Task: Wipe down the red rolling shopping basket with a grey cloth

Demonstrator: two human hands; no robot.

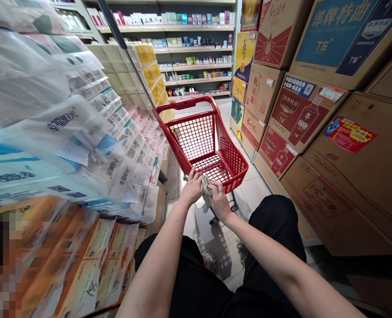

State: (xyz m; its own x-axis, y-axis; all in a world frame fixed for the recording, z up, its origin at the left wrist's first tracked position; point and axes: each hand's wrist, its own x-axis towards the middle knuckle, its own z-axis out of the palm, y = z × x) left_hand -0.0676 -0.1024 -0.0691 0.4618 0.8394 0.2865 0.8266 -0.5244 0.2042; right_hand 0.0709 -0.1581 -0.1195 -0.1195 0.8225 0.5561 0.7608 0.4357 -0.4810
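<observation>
A red shopping cart [189, 152] with a lattice plastic basket stands in front of my knees. At its near edge, both hands are together on a crumpled pale grey cloth [206, 185]. My left hand [192, 189] has its fingers bent around the left side of the cloth, with one finger raised toward the basket's rim. My right hand [218, 201] is closed on the cloth's right side, its fingertips against the basket edge. The basket holds nothing that I can see. Parts of the cloth are hidden under the fingers.
Wrapped tissue packs [116, 145] are stacked closely on the left, above orange packs [56, 247]. Cardboard cartons [315, 110] rise on the right. Shelves [196, 51] of small products stand at the back. A dark pole [129, 55] slants down toward the cart. Tiled floor [249, 190] runs between.
</observation>
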